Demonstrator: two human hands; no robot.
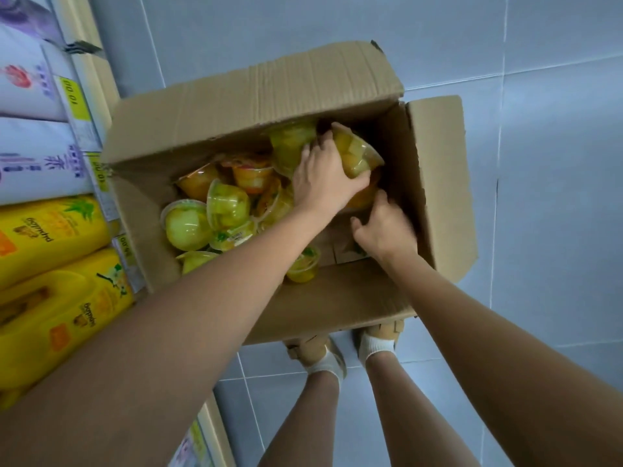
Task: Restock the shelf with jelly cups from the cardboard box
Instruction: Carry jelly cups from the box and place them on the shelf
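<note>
1. The left hand (pixel 323 176) is clamped round a yellow jelly cup (pixel 359 153) at about 1 o'clock inside the cardboard box (pixel 256 96). The cup is tilted with its lid rim facing 4 o'clock. The hold looks to be on the rounded, smooth body, so I'd worry it could slide out on the way up and drop back onto the others.

2. The right hand (pixel 384 227) is down at about 4 o'clock in the box, fingers apart and holding nothing. It points toward an orange cup (pixel 362 198) lying just under the left hand. It's blurred, so I can't tell whether it touches. With both hands in one corner, they could knock each other.

3. The heap of cups (pixel 215 210) lies jumbled on the 9 o'clock side of the box, tipped every way. Pulling one out could set the rest rolling or dent a foil lid.

4. One cup (pixel 303 264) sits apart from the heap at 6 o'clock, partly under the left forearm, and would be easy to miss.

5. The shelf (pixel 84 72) stands at 9 o'clock of the box, packed with yellow bottles (pixel 50 230). No free slot for cups shows from here. Carrying a cup across the raised flap could catch it.

6. The person's shoes (pixel 313 348) are tucked against the box at 6 o'clock, and a step could shove it.
</note>
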